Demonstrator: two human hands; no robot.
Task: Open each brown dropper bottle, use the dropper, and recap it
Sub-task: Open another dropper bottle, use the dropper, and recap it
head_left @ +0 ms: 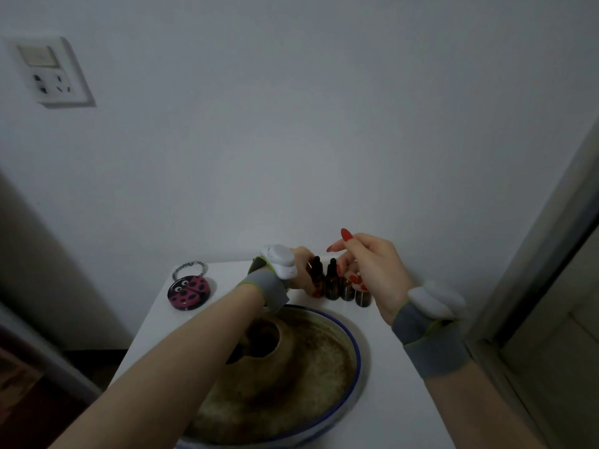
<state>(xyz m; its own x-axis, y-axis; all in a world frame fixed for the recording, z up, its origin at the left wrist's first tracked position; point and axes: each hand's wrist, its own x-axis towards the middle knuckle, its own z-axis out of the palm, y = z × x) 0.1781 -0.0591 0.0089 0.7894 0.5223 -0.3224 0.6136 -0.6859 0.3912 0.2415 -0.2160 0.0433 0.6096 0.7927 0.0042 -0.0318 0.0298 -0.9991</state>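
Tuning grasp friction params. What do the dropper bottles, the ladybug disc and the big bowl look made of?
Dropper bottles: likely dark amber glass, glossy and slightly see-through, with matte black caps that look like rubber or plastic. Ladybug disc: hard, glossy printed surface with a bright highlight, plastic or painted metal; cannot tell which. Bowl: probably glazed ceramic or enamel, smooth blue rim, inside stained brown.

We see a dim, grey, soft picture; the wall socket (53,72) and door frame (534,247) bend with wide-angle distortion, and the brown bottles (332,281) look murky, slightly blurred.
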